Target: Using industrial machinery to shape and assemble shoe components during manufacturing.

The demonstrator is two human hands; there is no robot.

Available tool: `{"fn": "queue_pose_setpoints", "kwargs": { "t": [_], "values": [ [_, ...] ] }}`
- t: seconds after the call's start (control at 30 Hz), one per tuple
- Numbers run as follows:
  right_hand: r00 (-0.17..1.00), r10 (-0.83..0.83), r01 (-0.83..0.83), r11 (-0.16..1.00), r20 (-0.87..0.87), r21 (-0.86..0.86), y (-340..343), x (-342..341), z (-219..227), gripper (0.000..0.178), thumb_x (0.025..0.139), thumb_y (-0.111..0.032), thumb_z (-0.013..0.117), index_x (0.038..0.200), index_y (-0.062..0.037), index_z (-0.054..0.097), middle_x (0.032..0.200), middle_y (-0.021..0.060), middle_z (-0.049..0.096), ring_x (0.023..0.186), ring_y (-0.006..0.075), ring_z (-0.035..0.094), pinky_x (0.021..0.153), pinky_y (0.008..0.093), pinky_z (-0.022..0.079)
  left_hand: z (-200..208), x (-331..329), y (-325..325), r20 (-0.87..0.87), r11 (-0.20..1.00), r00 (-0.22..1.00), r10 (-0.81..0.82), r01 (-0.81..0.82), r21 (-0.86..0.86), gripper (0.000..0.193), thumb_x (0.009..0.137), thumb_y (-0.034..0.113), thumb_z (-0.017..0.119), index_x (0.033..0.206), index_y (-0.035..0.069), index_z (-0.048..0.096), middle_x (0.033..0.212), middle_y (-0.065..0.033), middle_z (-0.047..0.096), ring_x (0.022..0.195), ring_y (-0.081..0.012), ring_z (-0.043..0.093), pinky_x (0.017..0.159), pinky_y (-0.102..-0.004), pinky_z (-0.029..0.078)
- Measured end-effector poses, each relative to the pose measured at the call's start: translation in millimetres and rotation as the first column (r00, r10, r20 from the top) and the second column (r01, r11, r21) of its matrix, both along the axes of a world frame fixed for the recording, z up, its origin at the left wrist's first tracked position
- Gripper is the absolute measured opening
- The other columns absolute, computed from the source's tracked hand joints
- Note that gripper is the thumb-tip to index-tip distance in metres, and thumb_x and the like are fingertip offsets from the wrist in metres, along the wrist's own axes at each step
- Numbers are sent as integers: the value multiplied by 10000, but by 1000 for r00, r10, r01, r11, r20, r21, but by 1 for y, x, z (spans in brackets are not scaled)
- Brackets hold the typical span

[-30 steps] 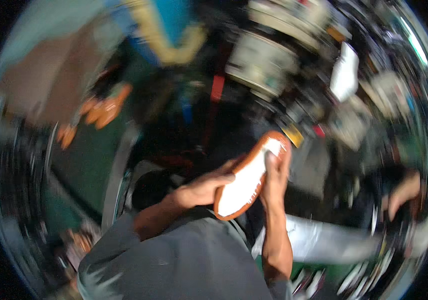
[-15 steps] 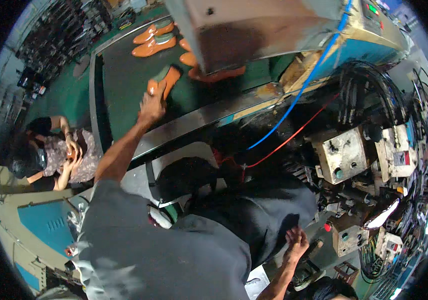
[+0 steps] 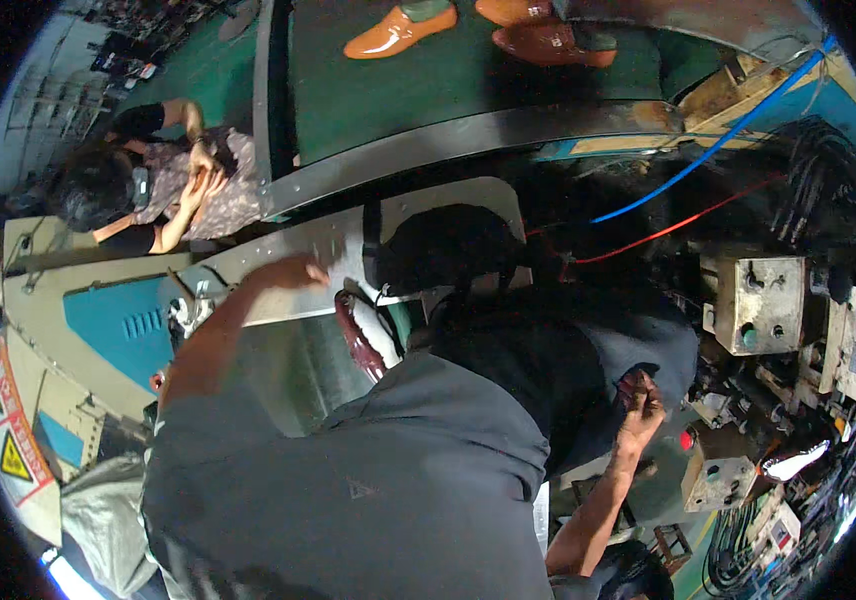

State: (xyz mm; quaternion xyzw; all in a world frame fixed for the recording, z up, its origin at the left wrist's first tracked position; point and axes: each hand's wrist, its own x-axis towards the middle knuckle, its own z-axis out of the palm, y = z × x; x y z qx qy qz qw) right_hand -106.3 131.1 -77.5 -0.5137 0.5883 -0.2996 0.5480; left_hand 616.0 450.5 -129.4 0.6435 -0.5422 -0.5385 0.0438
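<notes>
My left hand [image 3: 300, 271], smeared by motion, hovers over a grey metal surface [image 3: 278, 240]; a finger stretches out and nothing shows in it. Just beyond its fingertips lies a glossy dark red shoe [image 3: 356, 335] with a pale sole side, on a shiny metal plate beside my body. At the right, my right hand [image 3: 640, 408] is closed in front of my dark trousers. Its fingers pinch a small dark reddish piece whose kind I cannot make out. An orange shoe [image 3: 398, 32] and a brown shoe [image 3: 553, 46] stand at the top on a green belt [image 3: 388, 105].
A metal rail [image 3: 468, 135] edges the belt. Blue hose [image 3: 718, 150] and red cable [image 3: 668, 236] cross beyond my legs. Control boxes [image 3: 768, 300] and thick black cables fill the right. A seated co-worker [image 3: 188, 185] handles something small at the left, near a beige and teal machine [image 3: 113, 325].
My left hand has let go of the orange shoe on the belt and come back toward my body. My right hand has moved up slightly. The view has shifted, bringing the dark red shoe into sight.
</notes>
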Motion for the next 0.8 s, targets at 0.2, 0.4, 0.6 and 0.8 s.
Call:
{"fn": "queue_pose_setpoints", "kwargs": {
  "t": [0.2,0.4,0.6,0.8],
  "values": [
    [999,47,-46,996,13,-80,11,-12,-15,354,1108,-267,674,1267,44,732,1091,75,762,979,181,718,921,360,599,-9,-196,41,-67,164,156,986,-772,615,573,924,477,862,1349,193,603,1236,-29,670,1171,-206,619,1003,-573,529],
    [991,74,-61,992,113,-115,-1,13,-12,307,1102,-179,647,1282,66,693,1079,137,773,924,207,741,896,352,631,-21,-167,69,169,160,144,975,-983,-87,463,873,418,878,1072,45,688,919,-63,708,827,-212,676,702,-422,529],
    [957,-77,99,993,280,-63,3,46,17,326,1109,-189,633,1281,81,693,1048,145,775,900,213,749,896,366,637,191,-112,-86,-71,243,409,910,-662,-709,347,883,255,905,974,-10,700,855,-14,692,777,-146,607,758,-367,540],
    [788,209,-308,948,579,77,25,207,91,771,1098,-432,653,1643,26,358,1445,205,688,1273,305,709,1112,406,556,272,-216,-264,-878,29,384,286,-919,-393,650,940,149,817,1496,-14,524,1416,-161,654,1325,-277,626,1201,-423,453]
  ]
}}
